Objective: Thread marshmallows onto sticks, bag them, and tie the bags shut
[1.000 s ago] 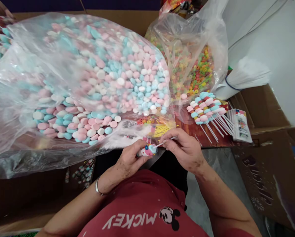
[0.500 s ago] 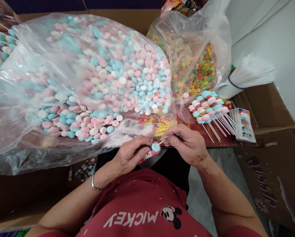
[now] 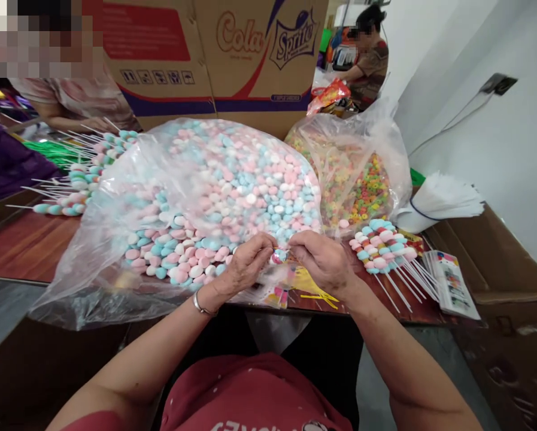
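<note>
My left hand and my right hand meet in front of me at the near edge of the wooden table. Between their fingertips they pinch a candy skewer, a thin white stick with pink and blue sweets on it; most of it is hidden by my fingers. Right behind my hands lies a big clear bag of pink, blue and white sweets. A second clear bag of small coloured ring sweets stands to its right.
Finished skewers lie right of my hands, beside printed wrappers and a bundle of white sticks. More skewers lie far left. A cardboard box stands behind. One person sits far left, another far back.
My head has tipped up, so the box and the other people came into view. Both hands have risen from my lap to the table edge, closer together around the skewer.
</note>
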Demonstrator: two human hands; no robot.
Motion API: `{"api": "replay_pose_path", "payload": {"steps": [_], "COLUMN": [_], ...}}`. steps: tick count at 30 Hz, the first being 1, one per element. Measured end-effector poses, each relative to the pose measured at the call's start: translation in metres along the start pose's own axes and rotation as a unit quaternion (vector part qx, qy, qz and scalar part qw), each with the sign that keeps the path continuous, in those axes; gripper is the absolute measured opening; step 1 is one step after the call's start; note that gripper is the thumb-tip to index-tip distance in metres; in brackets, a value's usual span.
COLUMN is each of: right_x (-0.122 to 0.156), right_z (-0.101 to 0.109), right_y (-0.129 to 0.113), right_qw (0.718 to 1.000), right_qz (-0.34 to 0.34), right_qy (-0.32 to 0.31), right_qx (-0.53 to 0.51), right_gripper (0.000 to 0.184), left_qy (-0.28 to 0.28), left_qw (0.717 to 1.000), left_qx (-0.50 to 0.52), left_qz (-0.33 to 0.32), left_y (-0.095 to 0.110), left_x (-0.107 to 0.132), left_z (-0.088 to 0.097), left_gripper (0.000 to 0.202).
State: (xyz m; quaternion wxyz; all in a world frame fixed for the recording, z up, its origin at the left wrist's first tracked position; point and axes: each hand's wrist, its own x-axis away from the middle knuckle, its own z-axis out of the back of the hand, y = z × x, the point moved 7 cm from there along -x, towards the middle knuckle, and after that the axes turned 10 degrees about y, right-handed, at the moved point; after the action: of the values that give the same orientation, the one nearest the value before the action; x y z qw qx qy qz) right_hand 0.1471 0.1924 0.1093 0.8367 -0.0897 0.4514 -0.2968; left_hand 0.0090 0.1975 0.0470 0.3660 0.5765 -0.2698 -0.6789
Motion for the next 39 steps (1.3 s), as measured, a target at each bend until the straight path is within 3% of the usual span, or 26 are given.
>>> {"api": "replay_pose_path", "payload": {"steps": [3, 6, 10, 13, 19, 25, 29, 33, 35, 39], "right_x": [0.005, 0.007, 0.003, 0.0, 0.003, 0.007, -0.001, -0.003, 0.001, 0.018], "right_z": [-0.015, -0.02, -0.012, -0.012, -0.013, 0.004, 0.003, 0.0, -0.002, -0.017], "right_y": [0.003, 0.004, 0.009, 0.005, 0.022, 0.01, 0.0, 0.001, 0.009, 0.031], "right_qw": [1.0, 1.0, 0.994, 0.993, 0.962, 0.985, 0.998, 1.0, 0.998, 0.967], "right_qz": [0.013, -0.006, -0.11, -0.118, -0.21, -0.101, -0.02, -0.01, -0.06, -0.234], "right_qy": [0.0, -0.01, 0.004, -0.016, 0.047, 0.117, 0.041, 0.008, 0.018, 0.014], "right_qx": [0.001, -0.002, 0.008, -0.022, -0.168, -0.081, 0.033, 0.029, -0.021, -0.102], "right_gripper": [0.017, 0.016, 0.013, 0.01, 0.038, 0.042, 0.041, 0.035, 0.036, 0.06], "left_qy": [0.037, 0.061, 0.067, 0.071, 0.09, 0.097, 0.086, 0.096, 0.102, 0.13], "left_qw": [0.995, 0.988, 0.987, 0.989, 0.971, 0.96, 0.96, 0.957, 0.952, 0.958], "left_qx": [0.057, 0.095, 0.111, 0.105, 0.159, 0.192, 0.186, 0.182, 0.185, 0.155], "left_qz": [0.071, 0.102, 0.094, 0.075, 0.152, 0.178, 0.192, 0.205, 0.222, 0.201], "left_y": [-0.018, -0.021, -0.013, -0.006, -0.016, -0.019, -0.023, -0.032, -0.035, -0.023], "left_x": [0.007, 0.012, 0.012, 0.009, 0.008, 0.005, 0.008, 0.014, 0.016, 0.01], "left_z": [0.004, 0.007, 0.005, 0.004, 0.0, -0.005, -0.011, -0.011, -0.01, -0.004], "left_gripper": [0.024, 0.026, 0.026, 0.029, 0.027, 0.029, 0.027, 0.026, 0.026, 0.027]}}
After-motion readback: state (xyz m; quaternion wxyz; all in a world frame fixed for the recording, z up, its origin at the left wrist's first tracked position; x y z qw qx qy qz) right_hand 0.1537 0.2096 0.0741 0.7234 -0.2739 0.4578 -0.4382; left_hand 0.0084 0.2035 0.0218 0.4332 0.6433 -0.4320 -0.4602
